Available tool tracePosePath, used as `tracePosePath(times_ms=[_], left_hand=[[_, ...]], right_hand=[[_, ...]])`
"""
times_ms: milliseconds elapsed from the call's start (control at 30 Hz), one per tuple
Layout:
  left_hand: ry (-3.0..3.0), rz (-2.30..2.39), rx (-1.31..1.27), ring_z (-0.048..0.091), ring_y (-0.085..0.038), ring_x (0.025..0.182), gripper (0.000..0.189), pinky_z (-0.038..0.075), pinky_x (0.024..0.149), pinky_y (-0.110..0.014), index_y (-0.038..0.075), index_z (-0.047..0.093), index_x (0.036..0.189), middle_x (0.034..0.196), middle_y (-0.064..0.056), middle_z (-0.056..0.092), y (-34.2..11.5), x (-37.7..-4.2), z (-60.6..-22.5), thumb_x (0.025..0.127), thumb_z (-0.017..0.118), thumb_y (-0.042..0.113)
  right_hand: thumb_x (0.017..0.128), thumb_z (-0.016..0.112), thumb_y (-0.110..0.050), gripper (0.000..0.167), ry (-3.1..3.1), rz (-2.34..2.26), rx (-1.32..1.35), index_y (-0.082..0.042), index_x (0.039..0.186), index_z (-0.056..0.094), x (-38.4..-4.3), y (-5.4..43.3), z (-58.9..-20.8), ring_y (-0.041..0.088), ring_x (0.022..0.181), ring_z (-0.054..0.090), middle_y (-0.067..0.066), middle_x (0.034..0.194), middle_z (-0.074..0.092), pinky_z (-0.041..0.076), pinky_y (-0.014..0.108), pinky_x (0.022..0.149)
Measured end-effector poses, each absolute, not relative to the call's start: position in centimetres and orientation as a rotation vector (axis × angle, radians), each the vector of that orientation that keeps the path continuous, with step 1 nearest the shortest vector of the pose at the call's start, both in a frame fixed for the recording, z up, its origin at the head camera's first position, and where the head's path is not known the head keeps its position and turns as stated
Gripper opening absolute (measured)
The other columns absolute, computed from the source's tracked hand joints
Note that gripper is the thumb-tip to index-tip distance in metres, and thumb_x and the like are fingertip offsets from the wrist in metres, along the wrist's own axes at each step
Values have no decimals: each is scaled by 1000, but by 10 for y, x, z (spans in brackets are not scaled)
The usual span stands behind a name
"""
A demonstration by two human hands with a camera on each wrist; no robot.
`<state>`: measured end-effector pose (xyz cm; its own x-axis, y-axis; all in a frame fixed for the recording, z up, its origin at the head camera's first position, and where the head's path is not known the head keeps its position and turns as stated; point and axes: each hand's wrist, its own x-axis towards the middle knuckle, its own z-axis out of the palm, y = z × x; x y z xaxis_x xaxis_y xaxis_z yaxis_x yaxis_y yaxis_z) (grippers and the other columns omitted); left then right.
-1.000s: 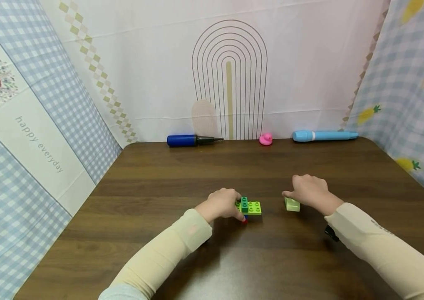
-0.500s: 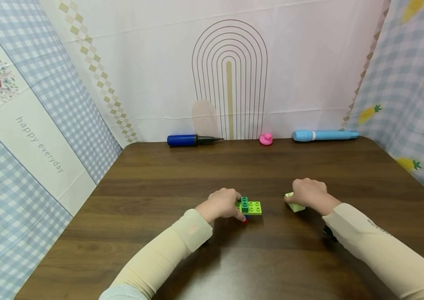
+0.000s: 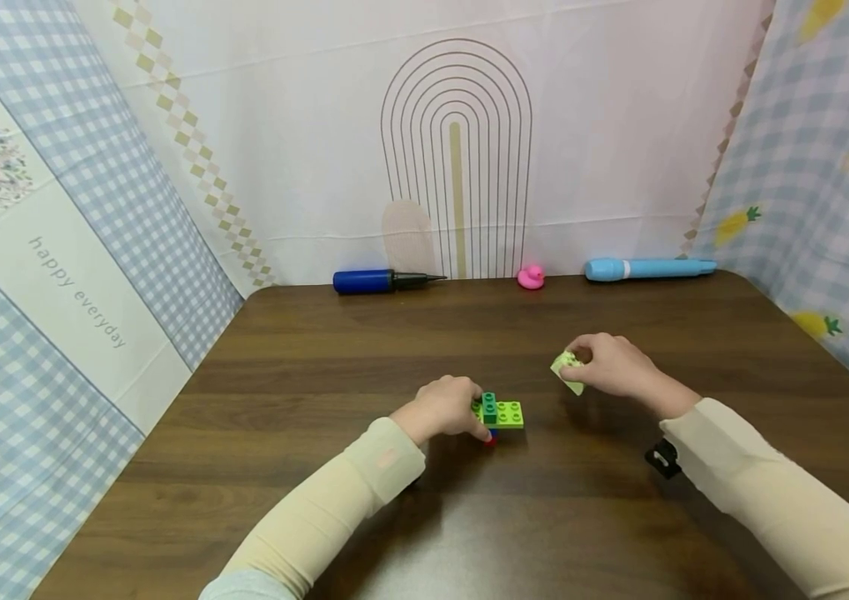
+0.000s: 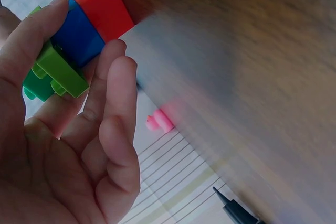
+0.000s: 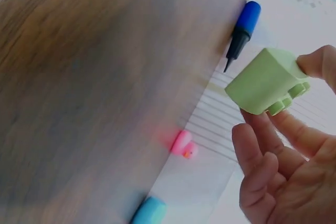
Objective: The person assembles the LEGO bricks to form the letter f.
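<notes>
My left hand (image 3: 446, 408) holds a small stack of toy building bricks at the middle of the table. In the left wrist view a red brick (image 4: 105, 9) is the base, resting on the wood, with a blue brick (image 4: 79, 35) above it. A lime-green brick (image 3: 510, 414) lies across the blue one, and a dark green brick (image 3: 490, 408) tops the stack. Thumb and fingers grip its left side. To the right, my right hand (image 3: 611, 367) pinches a pale green brick (image 5: 265, 82) between thumb and fingers, tilted and raised off the table, its studs toward the palm.
Along the table's back edge lie a blue hand pump (image 3: 364, 282) with a black nozzle, a pink toy duck (image 3: 531, 277) and a light blue tube-shaped thing (image 3: 649, 268). Behind them hangs a patterned cloth (image 3: 304, 150). The table (image 3: 282, 367) has a dark wood top.
My right hand has taken hold of the pale green brick, tipped it and lifted it off the table, up and slightly left. My left hand and the stack have stayed in place.
</notes>
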<state>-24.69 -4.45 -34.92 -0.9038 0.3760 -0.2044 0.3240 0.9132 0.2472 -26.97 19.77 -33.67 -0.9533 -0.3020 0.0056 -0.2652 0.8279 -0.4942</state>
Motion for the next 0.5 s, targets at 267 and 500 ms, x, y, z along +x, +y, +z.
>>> tracePosePath(times_ms=[267,500], left_hand=[[2825,301,535,48,-11,73,60,38,58,-30,16,60,112,95,5,59,-43,-247,-348,61,76,44],[2834,293,544,48,-11,70,57,37,55,-30,16,61,107,87,6,57,-43,-247,-349,60,76,44]], right_hand=[[78,61,-23,40,2860,-944,-621,5,106,56,-266,187,-329,15,71,52,5,82,61,41,28,58],[80,60,-18,35,2770,-1031,-749,5,107,56,-263,182,-324,15,73,53,4,82,60,41,29,60]])
